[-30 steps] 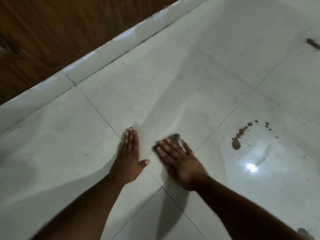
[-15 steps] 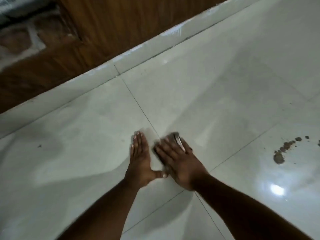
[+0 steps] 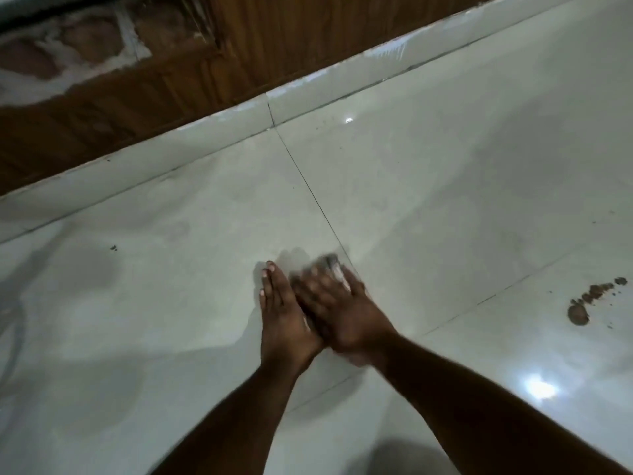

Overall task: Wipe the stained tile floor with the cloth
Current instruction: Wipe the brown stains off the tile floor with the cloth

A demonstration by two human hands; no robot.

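Pale glossy tile floor (image 3: 428, 186) fills the view. My right hand (image 3: 339, 310) presses flat on a small grey cloth (image 3: 330, 261), of which only a blurred edge shows beyond my fingertips. My left hand (image 3: 279, 313) lies flat on the tile, fingers together, its thumb side touching the right hand. A brown stain (image 3: 579, 313) with a trail of smaller brown spots (image 3: 601, 289) sits on the tile far to the right of both hands.
A tile skirting (image 3: 205, 138) runs diagonally along the top, with a dark wooden panel (image 3: 274, 46) above it. A small dark speck (image 3: 113, 248) lies at the left. A light glare (image 3: 541, 387) shines at the lower right.
My right hand with the cloth has slid left until it meets my left hand. The view has shifted, so the brown stain now sits farther right.
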